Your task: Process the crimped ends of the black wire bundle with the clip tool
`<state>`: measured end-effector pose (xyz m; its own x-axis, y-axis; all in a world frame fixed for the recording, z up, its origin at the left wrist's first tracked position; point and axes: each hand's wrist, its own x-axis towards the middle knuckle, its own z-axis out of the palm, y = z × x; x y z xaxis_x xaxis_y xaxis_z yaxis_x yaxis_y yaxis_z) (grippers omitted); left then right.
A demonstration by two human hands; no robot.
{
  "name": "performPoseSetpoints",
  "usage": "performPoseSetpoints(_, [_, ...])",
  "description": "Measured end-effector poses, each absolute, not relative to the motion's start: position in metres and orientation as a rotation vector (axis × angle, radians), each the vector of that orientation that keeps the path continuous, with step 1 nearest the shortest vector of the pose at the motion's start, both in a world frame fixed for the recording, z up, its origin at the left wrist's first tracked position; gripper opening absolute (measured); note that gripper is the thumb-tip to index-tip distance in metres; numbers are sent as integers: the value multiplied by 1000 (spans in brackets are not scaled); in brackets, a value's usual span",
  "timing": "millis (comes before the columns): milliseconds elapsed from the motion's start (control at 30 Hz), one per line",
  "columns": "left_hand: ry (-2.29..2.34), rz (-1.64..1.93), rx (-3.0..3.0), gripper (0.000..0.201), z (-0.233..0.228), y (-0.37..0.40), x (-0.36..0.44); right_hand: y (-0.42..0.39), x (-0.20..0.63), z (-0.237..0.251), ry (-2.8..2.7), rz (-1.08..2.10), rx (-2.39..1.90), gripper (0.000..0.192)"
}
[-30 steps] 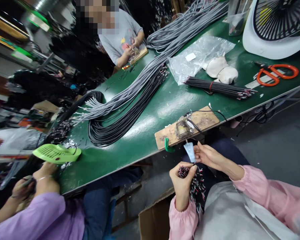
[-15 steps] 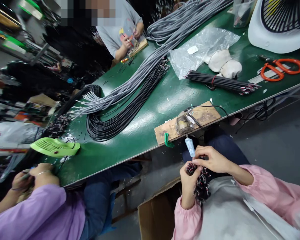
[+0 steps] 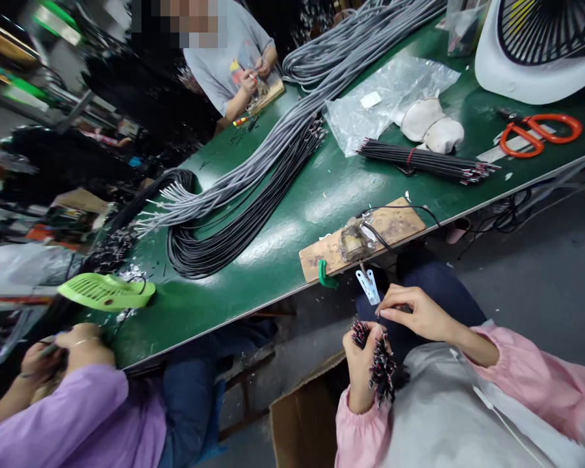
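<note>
My left hand (image 3: 359, 364) is closed around a bundle of short black wires (image 3: 384, 374), whose stripped, reddish and silvery ends stick out above and below the fingers. To the right of it, my right hand (image 3: 416, 313) is in a pinch, thumb against fingers; a tiny dark bit shows at the fingertips, too small to name. Just beyond those fingertips a light blue clothespin (image 3: 369, 287) hangs from the shaft of a small motor (image 3: 353, 243). The motor is fixed on a wooden board (image 3: 316, 259) at the table's edge, beside a green clamp (image 3: 327, 275).
Grey cables (image 3: 268, 153) and black cables (image 3: 234, 250) lie across the green table (image 3: 273, 260). Further right are a tied wire bundle (image 3: 426, 161), orange-handled scissors (image 3: 541, 135), a plastic bag (image 3: 390, 84) and a fan (image 3: 521, 84). Two co-workers sit nearby; a cardboard box (image 3: 305, 416) stands below.
My hands have drawn apart, the left moving slightly left and down with the wires. The clothespin has turned, now showing both its legs. The view has shifted slightly.
</note>
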<state>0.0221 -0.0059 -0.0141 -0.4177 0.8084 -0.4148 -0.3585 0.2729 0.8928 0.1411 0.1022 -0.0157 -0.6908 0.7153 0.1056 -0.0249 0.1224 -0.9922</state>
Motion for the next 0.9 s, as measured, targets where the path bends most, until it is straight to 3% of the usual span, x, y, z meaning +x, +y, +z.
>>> performPoseSetpoints(300, [1553,1396,475,21,-28,-7,22,95,139,-14,-1877,1490,-725,13])
performPoseSetpoints(567, [1536,1431,440,23,-26,-5,22,83,134,-23,-1765,1761,-815,16])
performPoseSetpoints(900, [1483,1402,468,24,-19,-5,23,89,136,-24,-1681,1722,-809,12])
